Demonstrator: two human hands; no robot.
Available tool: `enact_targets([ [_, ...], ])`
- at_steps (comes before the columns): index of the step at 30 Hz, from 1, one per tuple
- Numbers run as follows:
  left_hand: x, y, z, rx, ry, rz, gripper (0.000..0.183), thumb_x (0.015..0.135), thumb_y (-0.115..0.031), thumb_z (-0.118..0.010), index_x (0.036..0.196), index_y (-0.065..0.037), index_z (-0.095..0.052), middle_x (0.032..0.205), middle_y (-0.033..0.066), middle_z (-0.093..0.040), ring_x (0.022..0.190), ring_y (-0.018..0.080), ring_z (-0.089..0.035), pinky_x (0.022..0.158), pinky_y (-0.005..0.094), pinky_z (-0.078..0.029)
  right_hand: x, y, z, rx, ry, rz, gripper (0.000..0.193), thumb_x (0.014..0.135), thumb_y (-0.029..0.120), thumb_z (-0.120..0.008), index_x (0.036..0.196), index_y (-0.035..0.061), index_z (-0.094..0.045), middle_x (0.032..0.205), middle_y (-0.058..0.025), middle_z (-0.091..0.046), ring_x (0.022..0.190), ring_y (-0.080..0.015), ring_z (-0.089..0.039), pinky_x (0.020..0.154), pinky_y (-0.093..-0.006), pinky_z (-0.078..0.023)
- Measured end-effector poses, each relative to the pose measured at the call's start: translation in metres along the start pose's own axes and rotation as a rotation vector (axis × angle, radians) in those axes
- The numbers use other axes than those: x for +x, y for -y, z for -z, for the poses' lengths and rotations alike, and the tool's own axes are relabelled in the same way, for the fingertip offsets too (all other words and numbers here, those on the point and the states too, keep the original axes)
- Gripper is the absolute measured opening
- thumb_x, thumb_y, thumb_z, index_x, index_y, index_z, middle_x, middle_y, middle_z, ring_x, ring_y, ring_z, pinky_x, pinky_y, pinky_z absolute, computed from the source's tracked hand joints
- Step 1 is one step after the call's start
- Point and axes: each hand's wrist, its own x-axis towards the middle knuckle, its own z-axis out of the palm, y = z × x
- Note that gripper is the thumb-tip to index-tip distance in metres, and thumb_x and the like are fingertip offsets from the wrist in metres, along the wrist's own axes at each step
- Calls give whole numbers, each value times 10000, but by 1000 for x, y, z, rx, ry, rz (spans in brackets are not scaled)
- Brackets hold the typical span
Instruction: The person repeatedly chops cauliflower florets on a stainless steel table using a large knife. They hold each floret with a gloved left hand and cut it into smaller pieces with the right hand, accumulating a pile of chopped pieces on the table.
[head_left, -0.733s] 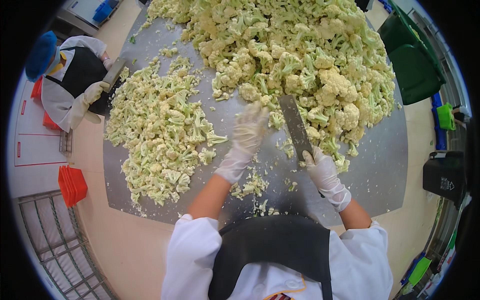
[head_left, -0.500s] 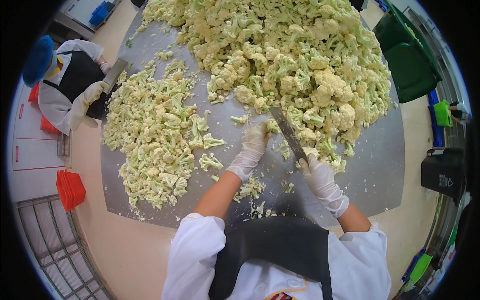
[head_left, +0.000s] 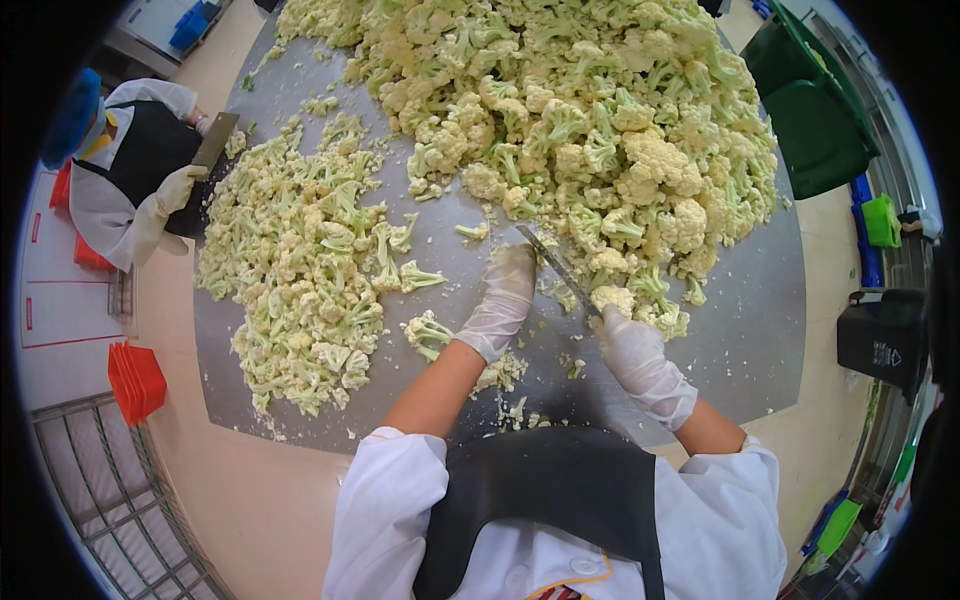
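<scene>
My right hand (head_left: 640,362), in a pale glove, is closed around the handle of a wide-bladed knife (head_left: 560,268). The blade points away and to the left, seen nearly edge-on, its tip close to the fingertips of my left hand (head_left: 508,285). That gloved hand is closed with its fingers curled down over the metal table (head_left: 725,335); whatever they hold is hidden. A big heap of cauliflower florets (head_left: 600,140) rises just beyond both hands. To the left lies a smaller pile of cut florets (head_left: 300,270), with a few loose pieces (head_left: 428,332) beside my left wrist.
At the table's left side a co-worker (head_left: 140,170) in a blue cap holds another broad knife (head_left: 215,140). A green bin (head_left: 820,130) stands at the far right, a black bin (head_left: 882,340) nearer. Red stacked containers (head_left: 136,382) are on the left.
My knife has turned from flat to nearly edge-on, its tip shifting left toward my left hand. The floret at my left fingertips has gone out of sight.
</scene>
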Motion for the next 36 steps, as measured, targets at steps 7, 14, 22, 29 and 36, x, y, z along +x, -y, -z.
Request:
enact_targets([
  [7,-5,-2,4,276,10,-183,79,690,-77,-484,720,-75,-558,641,79,-559,581,221,-551,517,320,-429,27,-1,-25,-16,131,-42,206,807,233,-472,799,27,-477,585,-152,-567,552,-315,-576,514,-407,-454],
  [14,-18,-7,14,-76,-178,-113,449,727,-264,-531,1100,-54,-395,1158,165,-384,1119,301,-330,932,472,-208,47,-8,-3,153,250,22,186,807,164,-458,813,-12,-515,670,-188,-586,615,-299,-599,544,-390,-467],
  [22,-16,-24,-12,-9,-200,-300,714,706,-421,-527,1291,-121,-250,1386,131,-90,1277,318,-63,988,539,-62,25,-10,3,686,-68,-233,238,840,228,-469,869,-4,-514,534,-125,-527,400,-220,-513,420,-329,-414],
  [29,4,30,7,432,-139,-211,250,716,-261,-534,919,-142,-448,999,92,-364,1027,242,-349,884,490,-267,20,-34,-3,760,-206,-178,202,837,208,-495,855,11,-532,480,-73,-496,364,-147,-468,366,-288,-369],
  [36,3,146,68,582,125,330,403,859,-292,-334,1237,-151,-339,1325,91,-273,1276,262,-102,1021,470,-6,7,-32,1,877,-8,-339,175,839,187,-507,876,18,-534,491,13,-453,357,-56,-395,331,-218,-333],
])
